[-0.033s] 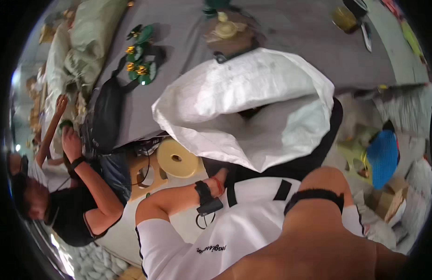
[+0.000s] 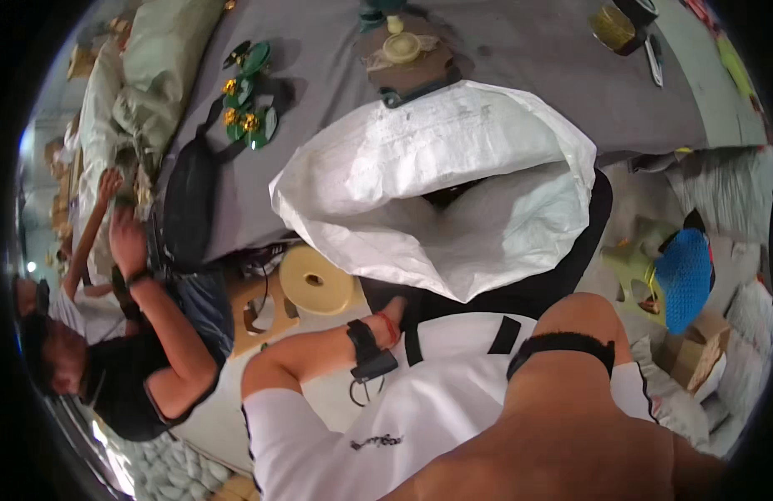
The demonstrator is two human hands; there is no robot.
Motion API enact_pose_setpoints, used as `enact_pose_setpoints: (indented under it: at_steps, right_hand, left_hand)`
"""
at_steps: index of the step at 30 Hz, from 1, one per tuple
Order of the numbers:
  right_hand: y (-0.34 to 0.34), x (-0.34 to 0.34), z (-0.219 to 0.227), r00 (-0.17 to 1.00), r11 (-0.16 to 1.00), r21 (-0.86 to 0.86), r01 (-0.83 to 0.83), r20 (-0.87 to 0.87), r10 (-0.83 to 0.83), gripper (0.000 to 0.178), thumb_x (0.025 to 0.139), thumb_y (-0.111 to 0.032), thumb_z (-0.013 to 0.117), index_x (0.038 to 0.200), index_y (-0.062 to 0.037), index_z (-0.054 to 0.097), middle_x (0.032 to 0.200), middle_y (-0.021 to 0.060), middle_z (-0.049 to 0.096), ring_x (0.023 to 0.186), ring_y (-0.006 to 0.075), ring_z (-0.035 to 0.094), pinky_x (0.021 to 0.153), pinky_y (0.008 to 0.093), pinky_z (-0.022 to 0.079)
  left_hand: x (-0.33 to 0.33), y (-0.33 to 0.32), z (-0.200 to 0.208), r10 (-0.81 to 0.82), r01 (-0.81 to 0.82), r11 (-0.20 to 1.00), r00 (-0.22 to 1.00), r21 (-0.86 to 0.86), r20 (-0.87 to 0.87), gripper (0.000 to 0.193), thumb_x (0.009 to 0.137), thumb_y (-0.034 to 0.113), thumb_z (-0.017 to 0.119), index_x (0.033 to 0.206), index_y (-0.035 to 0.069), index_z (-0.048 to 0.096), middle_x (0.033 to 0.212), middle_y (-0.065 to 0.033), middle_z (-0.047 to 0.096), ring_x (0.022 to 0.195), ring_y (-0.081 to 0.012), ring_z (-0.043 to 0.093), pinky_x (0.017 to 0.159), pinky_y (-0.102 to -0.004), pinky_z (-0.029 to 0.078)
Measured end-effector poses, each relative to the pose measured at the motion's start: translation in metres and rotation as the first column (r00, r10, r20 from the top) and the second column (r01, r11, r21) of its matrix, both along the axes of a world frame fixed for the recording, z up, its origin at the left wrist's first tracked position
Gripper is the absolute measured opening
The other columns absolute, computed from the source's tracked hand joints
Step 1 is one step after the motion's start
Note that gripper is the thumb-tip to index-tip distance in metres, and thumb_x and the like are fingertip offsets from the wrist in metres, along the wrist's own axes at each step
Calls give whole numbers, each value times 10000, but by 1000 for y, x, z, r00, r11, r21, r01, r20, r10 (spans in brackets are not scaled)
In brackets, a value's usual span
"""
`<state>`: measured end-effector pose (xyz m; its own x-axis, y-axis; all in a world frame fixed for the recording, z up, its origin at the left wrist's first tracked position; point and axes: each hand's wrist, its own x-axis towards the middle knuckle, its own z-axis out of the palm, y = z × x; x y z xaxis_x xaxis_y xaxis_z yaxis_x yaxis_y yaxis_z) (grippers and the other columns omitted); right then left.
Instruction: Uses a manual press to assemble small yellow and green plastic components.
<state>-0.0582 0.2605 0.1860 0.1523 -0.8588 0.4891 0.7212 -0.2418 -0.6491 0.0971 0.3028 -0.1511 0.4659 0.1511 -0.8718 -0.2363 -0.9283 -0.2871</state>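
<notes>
A large white woven sack (image 2: 386,159) gapes in front of me, its mouth spread from the grey table cloth (image 2: 320,50) over my dark-clothed lap. Dark contents show only through a slit deep in its folds. My left hand (image 2: 393,316) rests at the sack's near edge, by my lap; its fingers are hidden. A black band with a small box sits on that wrist, beside a red string. Raised very close to the camera, my right hand (image 2: 553,442) fills the lower right below a black wristband (image 2: 562,346). Its fingers lie outside the picture.
Several green discs with gold parts (image 2: 250,122) lie beside a black pouch (image 2: 190,200). Behind the sack stands a brown piece with a pale disc (image 2: 401,48). A tape roll (image 2: 612,29) is far right. Left, a co-worker (image 2: 140,359) holds something small and green.
The view has shifted slightly. The co-worker's nearer hand has moved a little and is blurred. My hands and the sack stay in place.
</notes>
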Motion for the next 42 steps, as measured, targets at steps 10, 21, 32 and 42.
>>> enact_pose_setpoints:
  at_steps: [10, 21, 32, 42]
  right_hand:
    - [34, 33, -3, 811, 962, -64, -267, 525, 260, 662, 961, -397, 438, 1292, 168, 342, 1282, 270, 475, 1174, 297, 510, 1008, 378, 391]
    - [15, 13, -28, 116, 91, 94, -991, 315, 942, 1106, 809, -616, 582, 1416, 149, 63, 1493, 277, 181, 1381, 324, 249, 1142, 358, 122]
    - [-74, -63, -49, 710, 861, 130, 492, -632, -310, 443, 994, -321, 345, 1161, 64, 487, 758, 159, 634, 576, 202, 596, 579, 290, 493]
    - [-180, -74, -63, 633, 858, 25, 513, -686, -358, 316, 990, -189, 407, 1176, 42, 519, 910, 150, 657, 672, 176, 639, 656, 271, 502]
  left_hand:
    - [14, 9, 20, 121, -122, 992, 992, -32, -30, 623, 720, 435, 604, 1242, 100, 554, 1378, -108, 429, 1220, -269, 381, 1042, -429, 248]
    - [28, 18, 3, 117, -142, 988, 947, -61, -300, 612, 680, 412, 637, 1208, 116, 552, 1377, -89, 419, 1234, -238, 369, 1015, -385, 295]
    - [119, -60, 171, -547, -452, 559, 428, -695, -719, 563, 922, 326, 532, 1377, 25, 393, 1335, -133, 493, 1217, -239, 476, 1051, -348, 322]
    - [182, -302, 144, -8, 786, -412, 503, -461, 864, 789, 702, 109, 682, 1410, 68, 335, 1405, -379, 223, 1261, -489, 357, 1059, -434, 323]
